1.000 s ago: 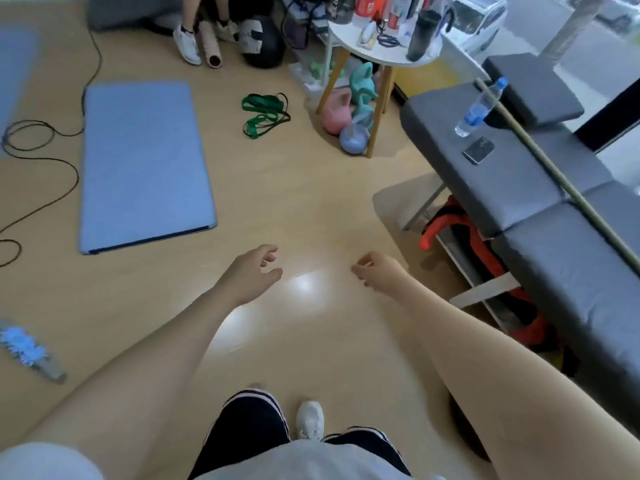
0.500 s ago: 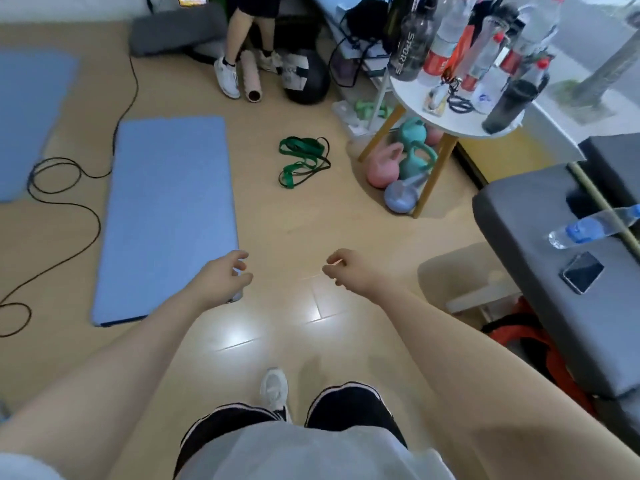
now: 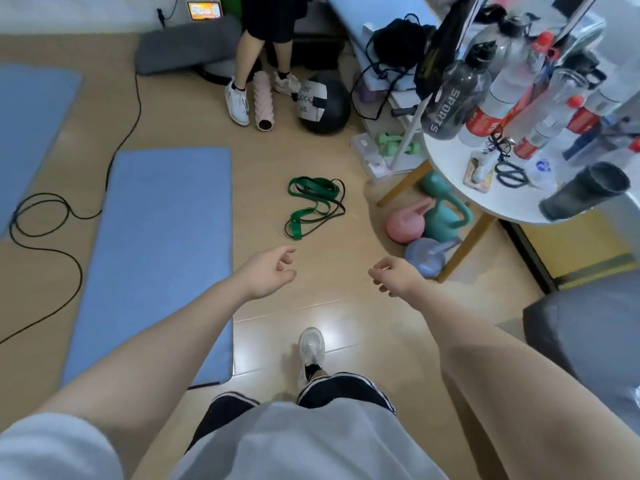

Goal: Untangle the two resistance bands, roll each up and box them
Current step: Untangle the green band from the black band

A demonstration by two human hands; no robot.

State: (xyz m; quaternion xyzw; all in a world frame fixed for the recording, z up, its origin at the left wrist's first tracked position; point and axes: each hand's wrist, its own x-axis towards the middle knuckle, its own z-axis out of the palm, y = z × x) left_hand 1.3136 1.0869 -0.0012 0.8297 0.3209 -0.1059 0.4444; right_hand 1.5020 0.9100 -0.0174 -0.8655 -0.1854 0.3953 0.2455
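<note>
Wooden floor carries the tangled green resistance bands — between a blue mat and the round white counter with bottles. Left hand and right hand hover near them — fingers loosely curled, holding nothing.

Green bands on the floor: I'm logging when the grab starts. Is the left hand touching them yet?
Apart. The head view shows bare floor between the left hand and the tangled green bands, which lie untouched ahead of its loosely curled, empty fingers.
</note>
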